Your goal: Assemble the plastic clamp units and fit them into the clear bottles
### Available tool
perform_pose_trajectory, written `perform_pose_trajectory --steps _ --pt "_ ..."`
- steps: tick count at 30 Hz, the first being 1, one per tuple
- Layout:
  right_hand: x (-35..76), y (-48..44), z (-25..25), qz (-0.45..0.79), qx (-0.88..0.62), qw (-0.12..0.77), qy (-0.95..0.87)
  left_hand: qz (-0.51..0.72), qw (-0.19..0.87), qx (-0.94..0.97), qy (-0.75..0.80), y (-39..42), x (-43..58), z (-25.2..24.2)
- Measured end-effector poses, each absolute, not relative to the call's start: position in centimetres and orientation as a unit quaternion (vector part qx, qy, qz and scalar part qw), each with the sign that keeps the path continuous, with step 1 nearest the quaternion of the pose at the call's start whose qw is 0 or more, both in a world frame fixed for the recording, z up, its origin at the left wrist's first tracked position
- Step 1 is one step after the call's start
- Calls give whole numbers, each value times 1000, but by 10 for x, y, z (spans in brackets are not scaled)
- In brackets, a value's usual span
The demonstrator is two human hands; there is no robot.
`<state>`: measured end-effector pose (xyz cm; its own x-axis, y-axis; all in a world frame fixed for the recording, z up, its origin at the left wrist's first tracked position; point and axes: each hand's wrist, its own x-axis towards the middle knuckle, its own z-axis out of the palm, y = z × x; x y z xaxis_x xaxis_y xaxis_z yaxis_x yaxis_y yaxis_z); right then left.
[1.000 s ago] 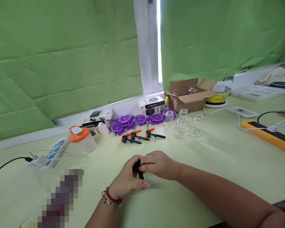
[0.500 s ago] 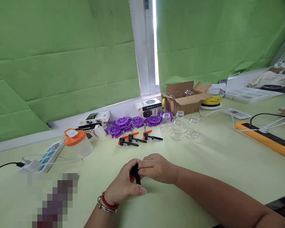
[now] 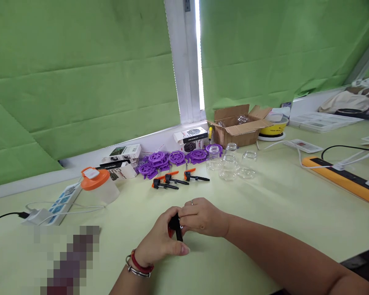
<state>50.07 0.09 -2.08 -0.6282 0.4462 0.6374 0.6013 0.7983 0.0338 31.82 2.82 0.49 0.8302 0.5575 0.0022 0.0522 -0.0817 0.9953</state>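
My left hand (image 3: pixel 161 237) is curled around a black-and-orange part (image 3: pixel 177 232), with the thumb along its near side. From the right, my right hand (image 3: pixel 201 218) pinches at the top of this same part, and its fingertips partly cover it. A tiny shiny ring-like bit (image 3: pixel 181 227) shows beside those fingertips; I cannot tell whether it is loose or attached. Farther back lie similar black-and-orange parts (image 3: pixel 176 180) with thin rods. Behind them are several purple spoked discs (image 3: pixel 157 157), some overlapping, and to their right several clear jars (image 3: pixel 228 168).
An open cardboard box (image 3: pixel 241 133) stands at the back. Printed cartons (image 3: pixel 121 162) lean by the window. A plastic cup with an orange lid (image 3: pixel 100 188) stands left, near a white power strip (image 3: pixel 64 203). At right lies an orange-and-black power strip (image 3: pixel 341 180) with cables.
The view has shifted slightly. A small shiny bit now shows by my right fingertips. Another person's hand at the far right has left the view. My hands keep nearly the same hold.
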Motion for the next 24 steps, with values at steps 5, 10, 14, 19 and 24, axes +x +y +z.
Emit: perform_pose_trajectory --steps 5,10,14,19,24 --pt "500 1 -21 -130 -301 318 -890 192 652 699 221 28 319 5" --pt "498 0 -22 -119 -299 340 -884 191 660 693 218 29 318 4" --pt "497 0 -23 -110 -296 351 -881 195 655 697 216 30 318 4" --pt "497 1 -25 -87 -282 390 -872 195 654 698 216 29 318 3" --pt "499 3 -26 -74 -283 377 -879 183 655 699 221 28 319 2"
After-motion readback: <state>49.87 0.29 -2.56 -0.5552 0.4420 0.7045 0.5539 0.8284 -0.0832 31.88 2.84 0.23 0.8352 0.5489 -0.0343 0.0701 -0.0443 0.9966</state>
